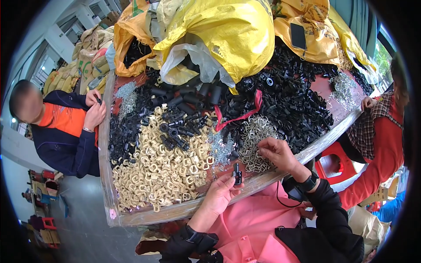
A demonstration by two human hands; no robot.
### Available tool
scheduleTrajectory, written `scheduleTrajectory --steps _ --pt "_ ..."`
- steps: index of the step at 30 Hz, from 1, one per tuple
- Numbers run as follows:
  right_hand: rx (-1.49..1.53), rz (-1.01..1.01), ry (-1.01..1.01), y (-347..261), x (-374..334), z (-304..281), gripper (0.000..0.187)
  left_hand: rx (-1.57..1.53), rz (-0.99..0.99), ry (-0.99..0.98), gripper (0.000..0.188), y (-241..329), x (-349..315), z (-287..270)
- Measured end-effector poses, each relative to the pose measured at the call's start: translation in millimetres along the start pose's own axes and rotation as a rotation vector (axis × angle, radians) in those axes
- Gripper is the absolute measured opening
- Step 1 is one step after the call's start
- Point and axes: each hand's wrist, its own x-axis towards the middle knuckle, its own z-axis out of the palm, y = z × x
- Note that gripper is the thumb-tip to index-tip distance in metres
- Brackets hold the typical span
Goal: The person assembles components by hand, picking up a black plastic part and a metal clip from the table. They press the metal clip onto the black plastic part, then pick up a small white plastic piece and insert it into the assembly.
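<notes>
My left hand [221, 193] pinches a small black plastic fitting [237, 173] upright between thumb and fingers, just above the near edge of the table. My right hand [280, 154] is over a pile of bent silvery metal clips [253, 142], thumb and fingertips drawn together. Whether a clip is between those fingers is too small to tell. Left of the clips lies a small heap of thin shiny metal pins [220, 149]. A large heap of cream-coloured plastic rings [162, 168] spreads farther left, with black tubular parts [175, 131] on its far side.
A wooden rim [245, 189] edges the table. Black plastic parts [289, 103] are heaped across the back, with a pink strip [239, 115] on them. Behind stand yellow sacks [228, 35], a phone [297, 36] on one. One person [66, 127] works at left, another [377, 144] at right, near a red stool [337, 166].
</notes>
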Motion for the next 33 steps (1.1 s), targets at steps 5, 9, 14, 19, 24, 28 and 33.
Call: scheduleTrajectory --steps 5,9,14,19,24,28,33 --pt "0.184 0.038 -0.046 -5.6 -5.9 10.3 0.013 -0.02 0.068 -0.014 0.024 -1.9 5.8 6.0" --pt "0.07 -0.006 -0.098 -17.4 -14.5 22.9 0.012 -0.047 0.131 -0.035 0.021 -3.4 12.8 18.5" --pt "-0.091 -0.224 -0.169 -36.9 -21.4 30.4 0.01 -0.083 0.171 -0.045 0.025 -7.2 11.9 11.4" --pt "0.075 -0.253 -0.221 -30.3 -26.5 32.4 0.008 -0.139 0.133 -0.138 0.023 -2.2 7.3 9.1" --pt "-0.082 -0.306 -0.188 -34.6 -29.8 34.1 0.009 -0.137 0.085 -0.138 0.025 -0.1 1.0 13.9" --pt "-0.079 -0.294 -0.153 -45.4 -32.6 31.2 0.009 -0.087 0.088 -0.108 0.027 0.8 -1.5 17.4" --pt "-0.187 -0.487 -0.101 -51.0 -31.8 36.6 0.008 -0.055 0.103 -0.074 0.029 -7.5 -3.9 20.9"
